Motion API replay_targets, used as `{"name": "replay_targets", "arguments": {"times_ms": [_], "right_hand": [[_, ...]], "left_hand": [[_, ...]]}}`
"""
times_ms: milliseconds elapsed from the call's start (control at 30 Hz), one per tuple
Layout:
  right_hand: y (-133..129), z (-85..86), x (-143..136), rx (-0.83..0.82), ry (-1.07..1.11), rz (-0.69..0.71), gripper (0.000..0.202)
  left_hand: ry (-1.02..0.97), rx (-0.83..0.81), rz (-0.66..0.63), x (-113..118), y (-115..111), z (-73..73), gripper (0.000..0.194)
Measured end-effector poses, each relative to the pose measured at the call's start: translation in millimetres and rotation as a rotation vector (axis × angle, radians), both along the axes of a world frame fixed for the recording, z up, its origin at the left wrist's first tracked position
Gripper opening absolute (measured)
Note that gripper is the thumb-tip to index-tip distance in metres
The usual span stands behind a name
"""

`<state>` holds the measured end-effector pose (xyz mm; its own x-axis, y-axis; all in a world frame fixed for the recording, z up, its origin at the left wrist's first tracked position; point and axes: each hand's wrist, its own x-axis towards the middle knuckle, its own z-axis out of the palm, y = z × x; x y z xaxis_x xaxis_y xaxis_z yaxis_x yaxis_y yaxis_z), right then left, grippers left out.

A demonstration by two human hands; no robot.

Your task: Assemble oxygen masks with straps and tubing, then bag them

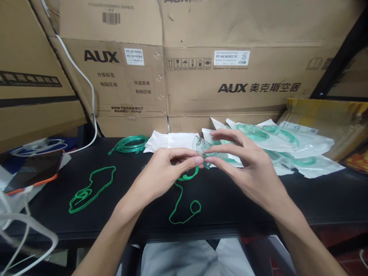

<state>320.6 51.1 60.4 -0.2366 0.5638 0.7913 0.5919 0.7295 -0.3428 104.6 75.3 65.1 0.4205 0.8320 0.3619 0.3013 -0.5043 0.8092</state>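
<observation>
My left hand (161,168) pinches the near left edge of a small, clear, green-tinted plastic cup-shaped piece (198,143) between thumb and fingers. From the other side my right hand (244,161) grips the same piece with its thumb and fingertips. The fingers hide part of it, so its exact kind is unclear. A green elastic strap (184,221) hangs below the left fingers, its curled end lying on the black table (138,218). Whether the strap is joined to the plastic piece cannot be seen.
Another green strap (99,193) and coiled green tubing (130,145) lie to the left. White packets (310,145) with green tubing are piled at right; a white wrapper (172,141) lies behind my hands. A phone (34,168) and white cables (31,226) occupy the left edge. Cardboard boxes (195,88) wall the back.
</observation>
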Motion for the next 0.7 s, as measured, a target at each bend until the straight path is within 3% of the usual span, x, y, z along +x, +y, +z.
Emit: {"name": "replay_targets", "arguments": {"times_ms": [333,533,700], "right_hand": [[2,-1.1,-7,-0.099,0.132,0.154,0.017],[1,-4.8,-11,-0.155,0.147,0.14,0.015],[2,-8.5,-15,-0.166,0.127,0.125,0.017]], "left_hand": [[-0.015,-0.038,-0.094,0,0,-0.5,0.028],[0.01,0.011,-0.027,5,-2,0.6,0.043],[0.011,0.013,0.007,8,-2,-0.8,0.038]]}}
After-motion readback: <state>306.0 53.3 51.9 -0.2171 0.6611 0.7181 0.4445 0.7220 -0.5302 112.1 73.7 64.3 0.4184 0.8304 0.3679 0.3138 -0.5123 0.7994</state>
